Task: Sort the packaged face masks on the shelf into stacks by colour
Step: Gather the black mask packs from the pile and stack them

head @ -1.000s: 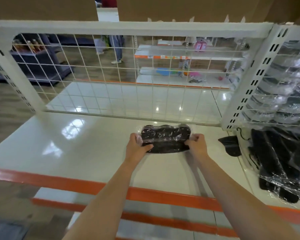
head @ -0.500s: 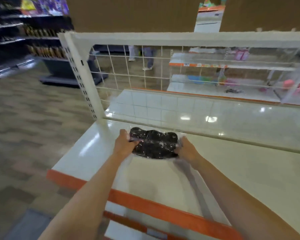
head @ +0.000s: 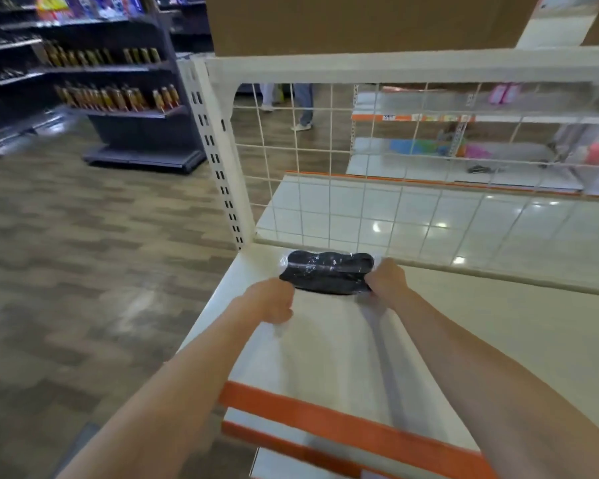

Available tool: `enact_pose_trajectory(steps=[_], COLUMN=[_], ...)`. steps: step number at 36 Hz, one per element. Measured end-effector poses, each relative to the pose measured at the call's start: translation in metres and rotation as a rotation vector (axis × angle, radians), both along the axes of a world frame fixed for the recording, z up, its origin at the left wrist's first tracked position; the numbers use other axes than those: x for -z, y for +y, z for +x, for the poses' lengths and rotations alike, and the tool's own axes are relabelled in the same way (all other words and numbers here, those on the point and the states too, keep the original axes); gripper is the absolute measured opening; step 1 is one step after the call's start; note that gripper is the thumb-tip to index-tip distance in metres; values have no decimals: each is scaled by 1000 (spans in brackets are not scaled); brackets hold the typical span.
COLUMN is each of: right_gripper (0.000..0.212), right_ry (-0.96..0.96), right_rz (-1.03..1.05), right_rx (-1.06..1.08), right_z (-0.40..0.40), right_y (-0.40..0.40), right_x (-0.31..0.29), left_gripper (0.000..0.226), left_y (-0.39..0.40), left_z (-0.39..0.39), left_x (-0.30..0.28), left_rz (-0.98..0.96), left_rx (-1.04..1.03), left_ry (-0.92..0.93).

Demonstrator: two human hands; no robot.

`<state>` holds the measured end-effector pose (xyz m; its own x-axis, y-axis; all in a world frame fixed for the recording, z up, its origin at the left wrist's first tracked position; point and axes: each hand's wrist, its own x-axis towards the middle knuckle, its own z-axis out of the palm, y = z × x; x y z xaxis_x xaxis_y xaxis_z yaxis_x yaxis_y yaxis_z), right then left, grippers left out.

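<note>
A pack of black face masks in clear plastic lies at the far left corner of the white shelf, close to the wire grid back. My left hand grips its left end and my right hand grips its right end. Whether the pack rests fully on the shelf or hangs just above it I cannot tell. No other mask packs are in view.
A white wire grid backs the shelf, with a slotted upright post at its left corner. An orange strip edges the shelf front. Dark shelving with bottles stands across the aisle at left. A person's legs show behind the grid.
Both hands have carried the black mask pack leftward along the shelf to its far left corner. The pile of black packs at the right has left the view.
</note>
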<state>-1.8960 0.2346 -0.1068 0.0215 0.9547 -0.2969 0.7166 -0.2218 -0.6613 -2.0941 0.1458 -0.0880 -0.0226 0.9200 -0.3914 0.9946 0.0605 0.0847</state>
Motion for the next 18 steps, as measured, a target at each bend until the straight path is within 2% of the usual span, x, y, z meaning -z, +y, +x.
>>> enact_pose_trajectory(steps=[3,6,13,18], right_gripper=[35,29,43,44], right_ry=[-53,-129,-428,-619], right_rz=[3,21,131,198], right_rx=[-37,-40,-236,-337], right_z=[4,19,82,156], right_y=[1,-5,-29,-67], right_x=[-2,-8,-31,-44], left_gripper=[27,24,22,27], left_y=[7,14,26,23], left_z=[15,37,101,182], left_x=[-4,-12,-32,-49], left_rz=[-80,-40,-1,84], left_rx=[113,219,411,509], left_ry=[143,218,259,289])
